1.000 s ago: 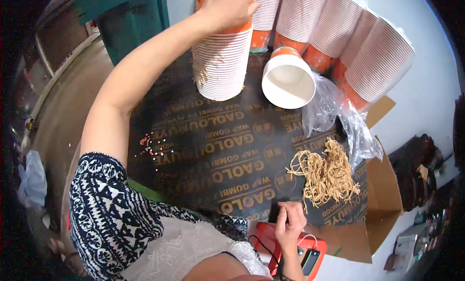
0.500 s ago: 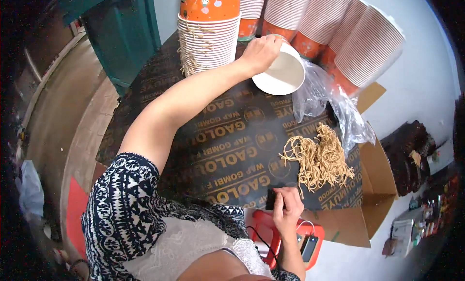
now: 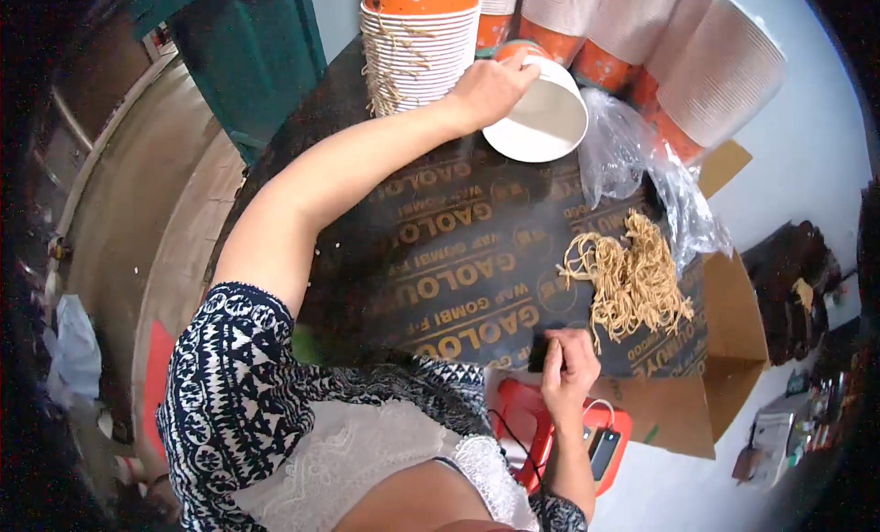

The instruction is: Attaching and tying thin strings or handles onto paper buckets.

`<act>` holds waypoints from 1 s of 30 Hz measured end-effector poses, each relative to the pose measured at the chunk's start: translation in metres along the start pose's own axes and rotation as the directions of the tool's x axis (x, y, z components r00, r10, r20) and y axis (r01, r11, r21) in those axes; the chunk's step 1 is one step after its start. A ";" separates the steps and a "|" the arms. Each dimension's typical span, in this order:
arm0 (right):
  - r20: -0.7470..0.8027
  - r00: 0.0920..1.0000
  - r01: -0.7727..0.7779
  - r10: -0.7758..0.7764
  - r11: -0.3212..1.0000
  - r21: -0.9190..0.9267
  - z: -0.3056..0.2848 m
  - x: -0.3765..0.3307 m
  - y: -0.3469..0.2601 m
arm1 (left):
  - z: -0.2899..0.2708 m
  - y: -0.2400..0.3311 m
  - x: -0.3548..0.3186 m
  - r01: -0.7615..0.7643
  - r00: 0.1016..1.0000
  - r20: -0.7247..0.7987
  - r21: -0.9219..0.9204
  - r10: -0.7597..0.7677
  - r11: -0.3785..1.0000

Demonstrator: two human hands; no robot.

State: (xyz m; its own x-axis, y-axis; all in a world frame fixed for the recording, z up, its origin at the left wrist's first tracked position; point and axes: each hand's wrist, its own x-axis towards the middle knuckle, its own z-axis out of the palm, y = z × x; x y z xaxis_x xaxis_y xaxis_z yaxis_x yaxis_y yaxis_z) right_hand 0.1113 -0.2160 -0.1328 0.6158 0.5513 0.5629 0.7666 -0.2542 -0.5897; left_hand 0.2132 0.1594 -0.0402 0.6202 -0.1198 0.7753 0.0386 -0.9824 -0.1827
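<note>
My left hand (image 3: 497,85) grips the rim of a white-lined paper tub (image 3: 541,120), which lies tilted on the table with its mouth toward me. Just left of it stands a tall stack of paper tubs (image 3: 420,60), orange above and white-rimmed below, with tan cord ends sticking out between the rims. My right hand (image 3: 570,362) is closed at the table's near edge; whatever its curled fingers may hold is hidden. Beyond that hand lies a loose heap of tan cords (image 3: 632,280).
More stacked tubs (image 3: 632,28) line the back of the dark printed table (image 3: 458,248). Crumpled clear plastic (image 3: 619,152) lies right of the tilted tub. An open cardboard box (image 3: 733,326) stands at the right. Below the near edge is a red stool (image 3: 612,482) with a phone (image 3: 603,451).
The whole view has shifted, so the table and stacks appear farther right and higher. The left hand keeps hold of the tub, whose mouth faces me slightly more. The right hand stays closed.
</note>
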 end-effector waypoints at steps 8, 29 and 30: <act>0.032 0.997 -0.074 0.072 0.996 0.058 -0.002 0.001 0.001 | -0.020 0.015 -0.032 0.108 0.992 0.067 -0.081 -0.103 0.991; 0.019 0.999 -0.026 0.027 0.998 -0.053 0.006 -0.004 0.005 | -0.053 0.012 -0.062 0.137 0.927 -0.298 -0.294 -0.226 0.946; 0.005 1.000 -0.009 0.009 1.000 -0.019 0.008 -0.004 0.010 | -0.034 0.004 -0.073 0.119 0.963 -0.209 -0.240 -0.171 0.963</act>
State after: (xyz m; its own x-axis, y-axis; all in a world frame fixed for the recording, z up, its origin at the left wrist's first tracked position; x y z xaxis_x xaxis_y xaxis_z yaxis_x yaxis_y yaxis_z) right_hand 0.1155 -0.2139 -0.1458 0.6220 0.5528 0.5546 0.7642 -0.2742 -0.5838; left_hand 0.1412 0.1596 -0.0767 0.4271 0.0232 0.9039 -0.0771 -0.9951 0.0620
